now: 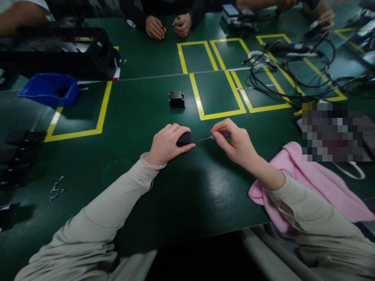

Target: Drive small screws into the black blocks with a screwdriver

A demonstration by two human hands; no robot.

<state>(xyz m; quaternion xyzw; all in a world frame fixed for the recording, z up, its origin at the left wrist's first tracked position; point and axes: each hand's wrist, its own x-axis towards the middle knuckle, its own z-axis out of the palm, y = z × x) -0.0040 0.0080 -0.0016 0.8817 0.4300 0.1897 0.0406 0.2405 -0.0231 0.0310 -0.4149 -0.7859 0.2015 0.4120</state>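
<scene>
My left hand is wrapped round a small black box and rests it on the green table. In my right hand is a screwdriver, its handle pinched between thumb and fingers and mostly hidden by them. The thin shaft points left, and its tip is at the right side of the box; whether it touches a screw I cannot tell. Beyond my hands stands another black box with small shiny spots at its sides.
Several loose screws lie at the left, near black parts. Behind them are a blue bin and a long black rack. Pink cloth lies under my right forearm. Tangled cables spread at right; a co-worker's hands rest opposite.
</scene>
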